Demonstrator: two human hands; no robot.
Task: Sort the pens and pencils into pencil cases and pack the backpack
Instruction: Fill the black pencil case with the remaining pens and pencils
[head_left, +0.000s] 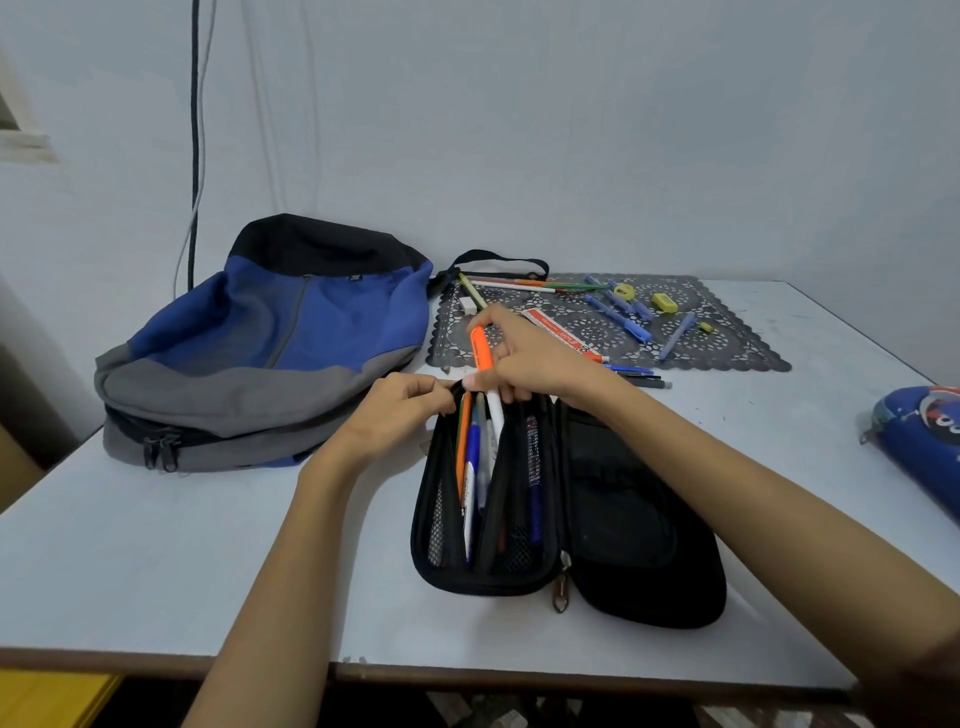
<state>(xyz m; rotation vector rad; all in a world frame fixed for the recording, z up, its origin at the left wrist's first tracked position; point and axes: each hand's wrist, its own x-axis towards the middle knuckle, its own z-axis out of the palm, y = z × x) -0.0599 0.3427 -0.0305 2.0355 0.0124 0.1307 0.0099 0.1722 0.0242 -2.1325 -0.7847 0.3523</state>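
Our 2 forearms reach in from the near edge of the counter (156, 545) toward a black pencil case (644, 525) that lies unzipped and folded open in front of us. Its zipper pull (561, 590) hangs at the near end between the 2 halves. The left half holds several pens (471, 467) standing lengthwise in its mesh pockets, among them an orange one, a blue-and-white one and some dark ones.

Our left grip (400, 415) pinches the far rim of that left half between thumb and fingertips. Our right grip (530, 358) is curled around an orange-and-white marker (480, 348); the orange end sticks up past the fingers and the white end points down into the case's left half, among the pens.

To the left, a blue, grey and black backpack (270, 338) lies flat on the counter, its zippers at the near corner. Beyond our hands, a dark lace-patterned mat (737, 358) carries loose stationery: blue pens (618, 309), 2 yellow sharpeners (665, 303), a white eraser (467, 305), a red-and-white ruler (563, 338) and some long pencils near the backpack's strap. A few more pens lie just off the mat's near edge. At the far right edge of the counter rests a blue printed pencil case (919, 452), only partly in view.
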